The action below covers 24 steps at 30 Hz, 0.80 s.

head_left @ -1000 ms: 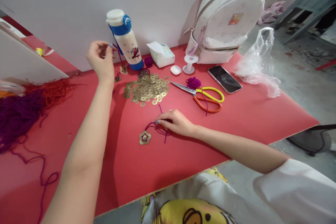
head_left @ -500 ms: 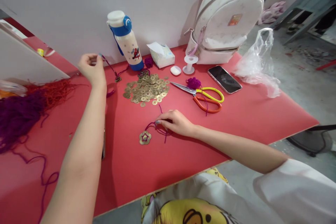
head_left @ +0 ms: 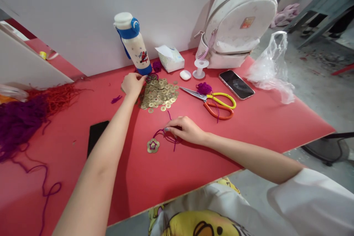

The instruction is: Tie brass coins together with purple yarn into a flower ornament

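My right hand rests on the red table, thumb and fingers pinched on a purple cord. The cord runs to a flower-shaped cluster of brass coins laced together with purple cord, lying flat to the left of that hand. My left hand is at the left edge of a heap of holed brass coins, just below the bottle's base. Its fingers are closed and bent, and what they hold is hidden. Purple cord loops lie by its fingertips.
A bottle, tissue pack, white spool and backpack stand along the back. Scissors and a phone lie at right. A dark flat object is under my left forearm; purple yarn lies far left.
My left hand has moved right and down to the coin heap from left of the bottle, where it held up a purple cord with coins at its end. My right hand has stayed put.
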Motion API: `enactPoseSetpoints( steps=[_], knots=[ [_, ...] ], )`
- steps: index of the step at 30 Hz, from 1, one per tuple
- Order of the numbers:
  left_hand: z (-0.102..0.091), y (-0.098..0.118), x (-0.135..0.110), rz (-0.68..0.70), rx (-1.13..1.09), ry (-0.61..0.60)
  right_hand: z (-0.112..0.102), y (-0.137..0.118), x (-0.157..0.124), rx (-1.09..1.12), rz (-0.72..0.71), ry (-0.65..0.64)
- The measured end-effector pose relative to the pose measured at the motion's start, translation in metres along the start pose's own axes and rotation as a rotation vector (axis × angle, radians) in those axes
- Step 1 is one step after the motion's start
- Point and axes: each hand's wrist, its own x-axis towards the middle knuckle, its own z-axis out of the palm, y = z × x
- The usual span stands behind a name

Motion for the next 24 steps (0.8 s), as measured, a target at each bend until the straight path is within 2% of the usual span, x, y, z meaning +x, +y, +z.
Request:
enactPoseSetpoints(
  steps=[6, 10, 16, 22, 24],
  knots=[
    [0.010, 0.016, 0.001, 0.094, 0.079, 0.042, 0.000, 0.001, 0.001, 0.021, -0.018, 0.003],
    [0.007, 0.017, 0.003, 0.111, -0.001, 0.070, 0.000, 0.001, 0.001, 0.014, -0.014, -0.001],
    [0.009, 0.015, 0.008, 0.114, -0.139, 0.006, 0.001, 0.002, 0.001, -0.003, -0.019, -0.009],
    [0.008, 0.020, 0.001, 0.147, 0.200, -0.023, 0.000, 0.002, 0.001, 0.003, -0.039, 0.001],
    [0.007, 0.021, 0.000, 0.131, 0.230, -0.018, 0.001, 0.002, 0.001, 0.010, -0.041, 0.002]
  ],
)
